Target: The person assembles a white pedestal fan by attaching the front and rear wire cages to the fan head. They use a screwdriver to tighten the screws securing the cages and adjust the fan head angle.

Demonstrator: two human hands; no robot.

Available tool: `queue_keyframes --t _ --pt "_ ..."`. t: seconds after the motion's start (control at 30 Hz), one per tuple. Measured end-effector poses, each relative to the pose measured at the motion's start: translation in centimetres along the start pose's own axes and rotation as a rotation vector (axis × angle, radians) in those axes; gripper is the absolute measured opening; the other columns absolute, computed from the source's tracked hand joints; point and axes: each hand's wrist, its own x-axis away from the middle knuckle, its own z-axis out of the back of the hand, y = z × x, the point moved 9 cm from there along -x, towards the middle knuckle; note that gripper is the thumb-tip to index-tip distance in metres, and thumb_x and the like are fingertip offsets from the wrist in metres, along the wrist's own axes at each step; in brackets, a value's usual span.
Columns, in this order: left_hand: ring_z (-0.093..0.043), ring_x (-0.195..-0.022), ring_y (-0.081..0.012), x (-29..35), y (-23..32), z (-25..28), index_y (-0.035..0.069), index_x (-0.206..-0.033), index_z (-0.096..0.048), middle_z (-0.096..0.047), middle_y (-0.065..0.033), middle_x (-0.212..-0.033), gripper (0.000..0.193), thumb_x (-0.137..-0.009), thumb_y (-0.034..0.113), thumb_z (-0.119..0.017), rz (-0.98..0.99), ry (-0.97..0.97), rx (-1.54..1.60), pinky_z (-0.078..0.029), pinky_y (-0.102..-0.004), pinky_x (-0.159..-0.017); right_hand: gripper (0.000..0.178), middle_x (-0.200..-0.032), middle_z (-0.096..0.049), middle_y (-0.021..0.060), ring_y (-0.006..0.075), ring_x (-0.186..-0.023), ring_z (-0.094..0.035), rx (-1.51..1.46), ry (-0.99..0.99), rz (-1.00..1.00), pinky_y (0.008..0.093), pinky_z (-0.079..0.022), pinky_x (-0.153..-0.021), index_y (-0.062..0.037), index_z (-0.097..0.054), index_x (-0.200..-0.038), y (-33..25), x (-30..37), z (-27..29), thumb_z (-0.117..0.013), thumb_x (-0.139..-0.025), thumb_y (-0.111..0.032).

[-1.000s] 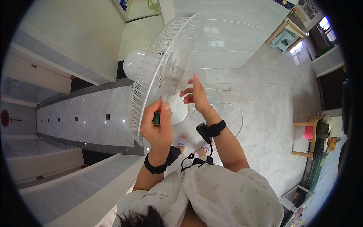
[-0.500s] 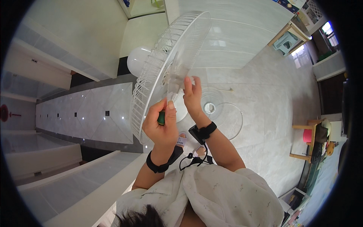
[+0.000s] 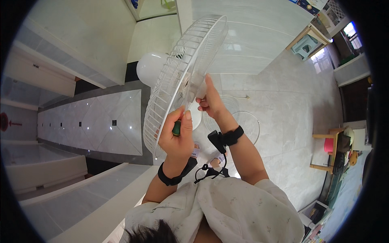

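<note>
A floor fan stands in front of me, its white wire guard [image 3: 172, 60] tilted and seen almost edge-on. Clear fan blades [image 3: 197, 83] show on its right side. My left hand [image 3: 176, 135] is closed at the guard's lower rim, with a green-handled tool [image 3: 176, 128] in its grip; the tool's working end is hidden. Against the blades, my right hand [image 3: 211, 99] has one digit stretched up along the plastic and the other fingers curled at its edge. Behind the guard sits the rounded white motor housing [image 3: 150, 69].
A clear round fan part [image 3: 221, 115] lies on the tiled floor beside a looped white cord [image 3: 258, 129]. To the far right are a grey stool [image 3: 306, 46] and a wooden stand [image 3: 330, 150] holding several items. Pale walls enclose the left side.
The right hand has turned and its lower fingers have curled in, its forearm shifting right. The guard has tilted slightly to the right, and the left hand has moved a little with it.
</note>
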Motion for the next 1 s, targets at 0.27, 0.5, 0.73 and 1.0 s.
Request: queue_keyframes --t 0.27,0.5,0.73,1.0 --pt "-0.055 -0.056 -0.0109 0.5 -0.6 -0.1 -0.003 -0.087 -0.060 -0.061 -0.0074 -0.066 0.010 -0.083 0.007 -0.061 -0.031 0.038 -0.038 -0.041 -0.0212 -0.052 0.043 -0.065 -0.052 0.0150 0.0254 -0.054 -0.049 0.120 0.532 0.419 0.0392 -0.040 -0.051 0.0015 -0.047 -0.086 -0.6 -1.1 1.7 -0.037 -0.094 -0.040" --pt "-0.055 -0.054 -0.0113 0.4 -0.3 0.7 -0.003 -0.084 -0.059 -0.060 -0.0073 -0.064 0.007 -0.083 0.004 -0.060 -0.119 0.007 -0.164 -0.041 -0.0221 -0.052 0.039 -0.064 -0.052 0.0146 0.0254 -0.061 -0.054 0.338 0.558 0.751 0.0400 -0.041 -0.056 0.0001 -0.045 -0.086 -2.2 0.5 0.7 -0.037 -0.096 -0.037" --pt "-0.055 -0.056 -0.0118 -0.4 0.0 0.3 -0.003 -0.084 -0.058 -0.058 -0.0064 -0.066 0.009 -0.083 0.005 -0.062 -0.082 -0.082 -0.104 -0.041 -0.0229 -0.052 0.052 -0.068 -0.052 0.0145 0.0213 -0.064 -0.056 0.118 0.371 0.224 0.0345 -0.045 -0.058 -0.0004 -0.046 -0.090 -0.5 -0.4 0.8 -0.038 -0.092 -0.052" --pt "-0.055 -0.055 -0.0108 0.4 0.5 -0.9 -0.002 -0.085 -0.059 -0.059 -0.0061 -0.064 0.011 -0.084 0.008 -0.062 -0.059 0.003 -0.064 -0.042 -0.0225 -0.051 0.045 -0.064 -0.051 0.0112 0.0168 -0.058 -0.051 0.300 0.584 0.642 0.0318 -0.042 -0.056 -0.0006 -0.048 -0.086 -3.2 0.6 0.9 -0.039 -0.093 -0.044"
